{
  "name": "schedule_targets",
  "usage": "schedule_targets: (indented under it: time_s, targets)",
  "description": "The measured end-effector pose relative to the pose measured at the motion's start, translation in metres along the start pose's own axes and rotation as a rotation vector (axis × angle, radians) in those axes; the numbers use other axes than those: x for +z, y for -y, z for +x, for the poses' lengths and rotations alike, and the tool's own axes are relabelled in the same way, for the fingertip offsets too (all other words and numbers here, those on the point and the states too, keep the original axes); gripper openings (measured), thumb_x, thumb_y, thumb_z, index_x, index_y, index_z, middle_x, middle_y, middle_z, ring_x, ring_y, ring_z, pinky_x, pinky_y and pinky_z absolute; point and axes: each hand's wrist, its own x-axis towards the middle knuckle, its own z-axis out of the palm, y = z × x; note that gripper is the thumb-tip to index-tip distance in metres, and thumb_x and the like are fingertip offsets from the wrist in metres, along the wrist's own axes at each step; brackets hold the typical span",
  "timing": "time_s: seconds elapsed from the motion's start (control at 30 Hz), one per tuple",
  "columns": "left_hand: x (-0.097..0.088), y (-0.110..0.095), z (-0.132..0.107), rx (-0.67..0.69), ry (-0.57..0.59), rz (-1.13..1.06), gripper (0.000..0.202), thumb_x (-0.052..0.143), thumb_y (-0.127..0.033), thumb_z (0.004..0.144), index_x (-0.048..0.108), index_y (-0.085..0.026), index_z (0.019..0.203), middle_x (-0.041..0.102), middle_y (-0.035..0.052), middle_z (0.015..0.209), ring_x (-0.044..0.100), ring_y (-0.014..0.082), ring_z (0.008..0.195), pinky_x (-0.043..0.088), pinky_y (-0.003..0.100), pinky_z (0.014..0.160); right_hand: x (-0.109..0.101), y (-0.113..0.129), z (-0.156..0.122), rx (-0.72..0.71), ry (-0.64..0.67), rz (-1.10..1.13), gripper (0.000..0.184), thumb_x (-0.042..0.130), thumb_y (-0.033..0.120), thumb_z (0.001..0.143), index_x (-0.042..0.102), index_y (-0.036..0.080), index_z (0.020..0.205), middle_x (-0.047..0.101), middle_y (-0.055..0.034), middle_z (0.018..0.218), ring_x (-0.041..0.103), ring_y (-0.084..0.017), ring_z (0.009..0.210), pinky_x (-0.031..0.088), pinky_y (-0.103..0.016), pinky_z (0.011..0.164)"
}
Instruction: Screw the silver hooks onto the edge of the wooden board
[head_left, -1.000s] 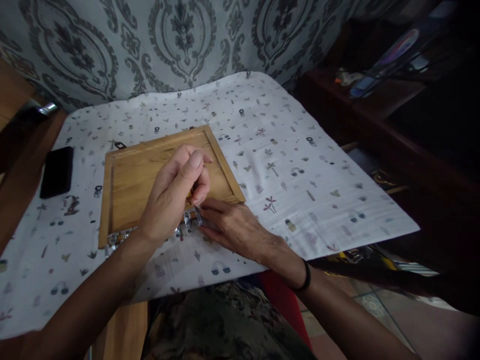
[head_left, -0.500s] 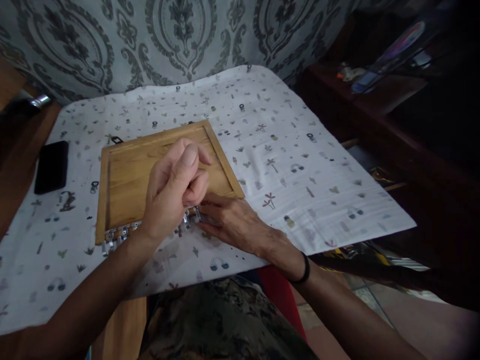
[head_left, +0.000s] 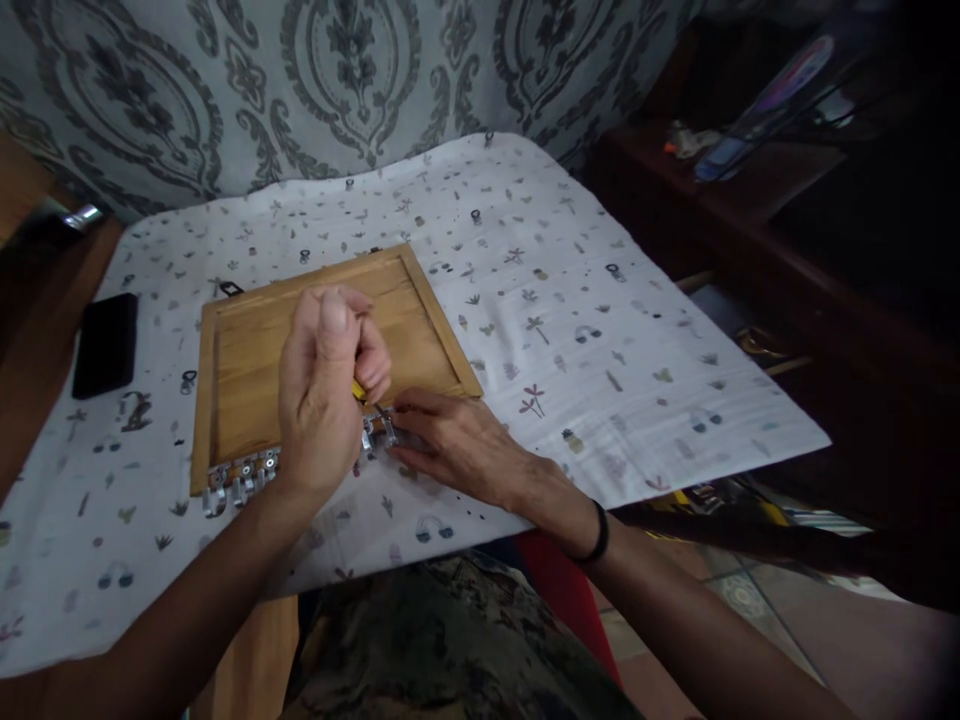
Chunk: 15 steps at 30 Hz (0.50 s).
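Note:
On the cloth-covered table lies a wooden framed panel with a row of small metal hooks along its near edge. Wrapped in a fist over the panel, my left hand grips a screwdriver. Only a bit of its yellow handle and the thin shaft show, slanting down to the right toward the rightmost hook. My right hand rests at the panel's near right corner, its thumb and fingers closed about that hook. The screwdriver's tip is hard to make out at the fingertips.
A black phone lies on the left of the patterned white cloth. Small black hangers stick out from the panel's far edge. A dark wooden cabinet with a bottle stands to the right, and a patterned curtain hangs behind.
My left fist has shifted left and turned, so the yellow handle and shaft of the screwdriver now show. My right hand stays at the same hook.

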Motion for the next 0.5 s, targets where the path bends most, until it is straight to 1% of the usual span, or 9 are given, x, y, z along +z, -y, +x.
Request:
schedule_targets:
  time_s: [0.07, 0.13, 0.2, 0.27, 0.33, 0.4, 0.47, 0.5]
  targets:
    - [0.0, -0.002, 0.0, -0.043, 0.042, -0.034, 0.037, 0.073, -0.06, 0.089, 0.058, -0.027, 0.085, 0.032, -0.008, 0.05, 0.025, 0.0112, 0.044, 0.02, 0.028, 0.043, 0.0, 0.0, 0.0, 0.003, 0.0, 0.013, 0.025, 0.062, 0.036, 0.104, 0.073, 0.014, 0.111, 0.072, -0.0098, 0.117, 0.071, -0.019, 0.096, 0.051, -0.028, 0.075]
    - [-0.002, -0.005, 0.001, -0.098, 0.146, -0.029, 0.032, 0.071, -0.055, 0.092, 0.059, -0.026, 0.086, 0.027, -0.0098, 0.046, 0.019, 0.0104, 0.041, 0.018, 0.028, 0.043, 0.0, -0.001, 0.0, 0.0, -0.01, 0.038, 0.025, 0.062, 0.036, 0.104, 0.073, 0.015, 0.112, 0.072, -0.0096, 0.116, 0.07, -0.019, 0.095, 0.05, -0.027, 0.075]
    - [-0.004, -0.008, 0.003, -0.138, 0.244, -0.017, 0.027, 0.069, -0.05, 0.094, 0.059, -0.025, 0.088, 0.026, -0.0108, 0.045, 0.016, 0.0095, 0.039, 0.018, 0.027, 0.043, -0.001, -0.001, -0.001, -0.002, -0.024, 0.063, 0.024, 0.062, 0.035, 0.104, 0.073, 0.016, 0.113, 0.072, -0.0088, 0.116, 0.07, -0.017, 0.093, 0.049, -0.027, 0.075]
    - [-0.006, -0.01, 0.006, -0.139, 0.288, -0.022, 0.021, 0.068, -0.041, 0.094, 0.059, -0.024, 0.087, 0.027, -0.011, 0.045, 0.017, 0.009, 0.039, 0.018, 0.026, 0.043, -0.001, -0.002, 0.0, 0.01, -0.021, 0.073, 0.023, 0.063, 0.035, 0.103, 0.073, 0.017, 0.113, 0.072, -0.0082, 0.116, 0.07, -0.018, 0.093, 0.049, -0.027, 0.074]
    - [-0.005, -0.01, 0.009, -0.11, 0.268, -0.022, 0.016, 0.067, -0.033, 0.091, 0.058, -0.023, 0.084, 0.033, -0.01, 0.045, 0.023, 0.0094, 0.04, 0.021, 0.025, 0.043, -0.002, -0.002, 0.0, 0.02, 0.001, 0.077, 0.023, 0.065, 0.033, 0.103, 0.073, 0.015, 0.114, 0.072, -0.0086, 0.117, 0.071, -0.019, 0.094, 0.049, -0.028, 0.075]
    - [-0.004, -0.009, 0.011, -0.07, 0.194, 0.024, 0.014, 0.067, -0.028, 0.088, 0.057, -0.022, 0.081, 0.044, -0.0069, 0.049, 0.035, 0.0107, 0.044, 0.029, 0.025, 0.046, -0.002, -0.002, 0.001, 0.017, 0.011, 0.088, 0.024, 0.066, 0.032, 0.102, 0.073, 0.014, 0.115, 0.072, -0.0097, 0.118, 0.071, -0.02, 0.098, 0.05, -0.028, 0.078]
    - [-0.005, -0.007, 0.012, -0.022, 0.097, 0.129, 0.015, 0.063, -0.03, 0.088, 0.057, -0.02, 0.079, 0.055, -0.0021, 0.06, 0.047, 0.0126, 0.053, 0.038, 0.027, 0.052, -0.002, -0.003, 0.001, 0.005, -0.001, 0.108, 0.023, 0.066, 0.031, 0.101, 0.072, 0.013, 0.116, 0.072, -0.0106, 0.119, 0.071, -0.021, 0.103, 0.051, -0.029, 0.082]
    - [-0.006, -0.005, 0.012, 0.001, 0.059, 0.212, 0.019, 0.06, -0.033, 0.091, 0.057, -0.02, 0.078, 0.058, -0.0004, 0.065, 0.051, 0.0133, 0.058, 0.041, 0.028, 0.056, -0.002, -0.004, 0.001, -0.001, -0.011, 0.118, 0.023, 0.066, 0.03, 0.101, 0.072, 0.013, 0.116, 0.072, -0.0111, 0.12, 0.071, -0.022, 0.105, 0.052, -0.03, 0.084]
